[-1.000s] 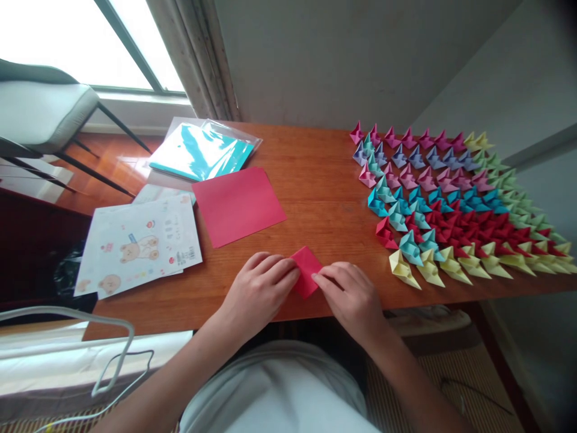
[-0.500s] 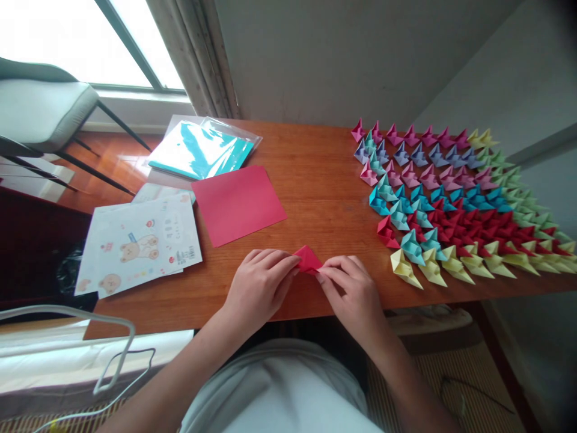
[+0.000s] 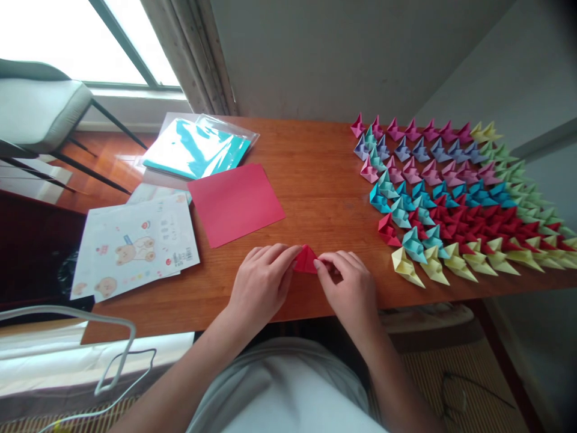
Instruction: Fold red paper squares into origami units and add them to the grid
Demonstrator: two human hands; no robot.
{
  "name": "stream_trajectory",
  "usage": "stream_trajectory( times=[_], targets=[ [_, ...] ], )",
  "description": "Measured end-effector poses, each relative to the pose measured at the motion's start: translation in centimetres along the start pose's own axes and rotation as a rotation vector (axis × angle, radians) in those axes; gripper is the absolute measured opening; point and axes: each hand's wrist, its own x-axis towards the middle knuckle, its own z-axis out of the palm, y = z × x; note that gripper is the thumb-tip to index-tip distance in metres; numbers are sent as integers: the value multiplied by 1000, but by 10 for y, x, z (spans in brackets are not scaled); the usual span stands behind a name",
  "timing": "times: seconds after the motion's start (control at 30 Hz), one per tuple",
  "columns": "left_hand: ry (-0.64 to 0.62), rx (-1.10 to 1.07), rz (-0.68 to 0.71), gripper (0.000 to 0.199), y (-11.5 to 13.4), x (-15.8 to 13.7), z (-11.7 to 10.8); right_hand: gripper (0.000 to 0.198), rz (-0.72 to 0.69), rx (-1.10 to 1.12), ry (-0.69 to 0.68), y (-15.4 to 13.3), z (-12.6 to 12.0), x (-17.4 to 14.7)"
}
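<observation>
A small piece of folded red paper [image 3: 306, 260], triangular at the top, is held between my two hands just above the table's front part. My left hand [image 3: 265, 275] pinches its left corner, the fingertips covering that edge. On the other side, the thumb and forefinger of my right hand [image 3: 347, 281] grip the right corner. Left of and behind my hands lies a flat red sheet of paper [image 3: 237, 205].
Rows of folded paper boats [image 3: 473, 192] in several colours cover the table's right side. A teal paper pack [image 3: 198, 147] in clear plastic lies at the back left, with bear-printed sheets [image 3: 139, 243] nearer. A chair [image 3: 49, 108] stands beyond the wooden table [image 3: 324, 180].
The folded red paper has turned slightly and now shows a triangular face with a crease. My right fingers have shifted a little on its right corner. The view has moved slightly.
</observation>
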Motion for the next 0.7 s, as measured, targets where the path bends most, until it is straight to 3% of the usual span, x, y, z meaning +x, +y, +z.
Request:
stream_trajectory(
  times=[0.7],
  targets=[
    [29, -5, 2, 25, -1, 0, 4, 12, 56, -102, 3, -7, 3, 3]
  ],
)
